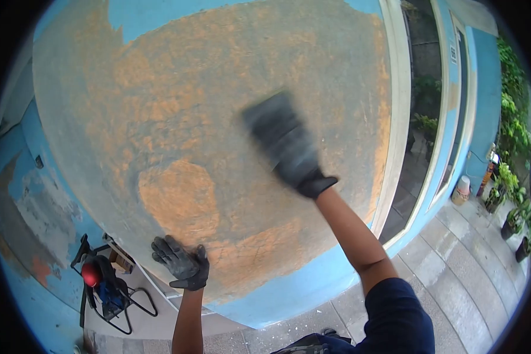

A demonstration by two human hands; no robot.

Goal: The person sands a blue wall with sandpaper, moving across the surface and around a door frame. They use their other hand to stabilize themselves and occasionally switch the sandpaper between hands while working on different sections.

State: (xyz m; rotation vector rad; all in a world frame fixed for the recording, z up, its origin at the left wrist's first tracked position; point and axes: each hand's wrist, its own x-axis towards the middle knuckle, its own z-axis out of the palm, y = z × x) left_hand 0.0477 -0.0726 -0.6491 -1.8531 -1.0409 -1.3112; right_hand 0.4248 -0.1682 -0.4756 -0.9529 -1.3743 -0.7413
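Note:
My right hand, in a dark work glove, is raised against the upper middle of a wall. Motion smears it; it presses a flat, dark rectangular pad with a greenish edge to the surface. I cannot make out the pad's exact kind. The wall is patchy grey and orange, with blue paint at its top and bottom. Lower left, my left hand wears a grey and black glove and rests on the wall with its fingers stretched out, holding nothing. Just above it is a bare orange patch.
A black-framed chair with a red rounded object stands at lower left, near a cardboard box. A white-framed glass door borders the wall on the right. Potted plants line the tiled floor.

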